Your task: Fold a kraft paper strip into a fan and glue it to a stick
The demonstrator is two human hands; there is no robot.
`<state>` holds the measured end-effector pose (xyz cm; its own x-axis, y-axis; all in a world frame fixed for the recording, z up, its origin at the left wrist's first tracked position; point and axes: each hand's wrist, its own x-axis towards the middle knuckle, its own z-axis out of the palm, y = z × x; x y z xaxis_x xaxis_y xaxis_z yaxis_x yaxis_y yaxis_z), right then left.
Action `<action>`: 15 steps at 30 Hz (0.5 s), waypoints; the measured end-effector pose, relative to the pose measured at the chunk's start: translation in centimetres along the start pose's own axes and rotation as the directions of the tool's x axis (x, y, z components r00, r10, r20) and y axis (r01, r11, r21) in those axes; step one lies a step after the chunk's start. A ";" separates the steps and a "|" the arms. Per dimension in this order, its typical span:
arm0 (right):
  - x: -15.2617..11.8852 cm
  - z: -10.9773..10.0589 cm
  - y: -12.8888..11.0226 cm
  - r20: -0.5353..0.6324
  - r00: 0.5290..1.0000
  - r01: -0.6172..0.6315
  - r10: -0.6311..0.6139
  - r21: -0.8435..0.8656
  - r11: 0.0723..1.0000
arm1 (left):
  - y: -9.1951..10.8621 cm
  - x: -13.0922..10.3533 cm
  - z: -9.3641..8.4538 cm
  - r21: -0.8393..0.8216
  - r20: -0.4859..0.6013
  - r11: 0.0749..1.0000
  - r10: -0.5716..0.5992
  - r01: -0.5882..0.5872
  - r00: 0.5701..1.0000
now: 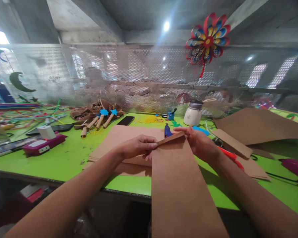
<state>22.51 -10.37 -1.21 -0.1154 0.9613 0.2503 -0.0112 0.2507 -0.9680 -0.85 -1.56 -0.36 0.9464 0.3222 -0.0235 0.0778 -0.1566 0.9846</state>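
Note:
A long strip of brown kraft paper (180, 188) hangs from both hands over the table's front edge, its far end folded over in a narrow band. My left hand (141, 146) pinches the left end of that fold between thumb and fingers. At the fold's right corner, my right hand (198, 141) grips the paper, its fingertips partly behind it. Just beyond the fold stands a blue glue gun (167, 131), partly hidden. Beneath and behind my left hand lies a stack of brown paper sheets (116, 138).
Brown paper fans with blue cutouts (104, 114) lie at the back left, near a black phone (126, 120). A purple power strip (44, 143) is on the left. To the right are red-handled scissors (229, 155), a white jug (192, 114) and a large brown sheet (258, 127).

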 end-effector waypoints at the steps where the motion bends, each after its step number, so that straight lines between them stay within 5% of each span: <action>1: -0.1 0.2 -0.1 0.013 1.000 0.016 -0.016 -0.003 1.000 | -0.2 0.1 0.2 -0.091 0.026 0.996 -0.008 0.011 1.000; 6: -1.0 2.1 -0.7 0.369 0.929 -0.018 0.021 -0.010 1.000 | -1.8 0.4 1.9 -0.406 0.175 0.906 -0.048 0.117 0.983; 10: -1.5 3.4 -1.3 0.431 0.902 0.007 0.025 -0.072 0.997 | -2.3 -0.1 3.1 -0.485 0.218 0.859 -0.064 0.165 0.974; 13: -1.5 3.5 -1.1 0.373 0.928 0.042 -0.009 -0.080 0.996 | -2.3 0.3 3.5 -0.354 0.241 0.920 -0.081 0.166 0.967; 15: -1.3 3.3 -0.7 0.352 0.936 0.029 -0.016 -0.032 0.999 | -2.3 1.1 3.4 -0.086 0.188 0.991 -0.088 0.105 0.978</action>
<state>19.40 -12.13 -0.96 -0.4578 0.8552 0.2431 0.0176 0.2822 -0.9592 1.08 -4.05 -3.27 0.9778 0.1538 -0.1420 0.1500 -0.0412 0.9878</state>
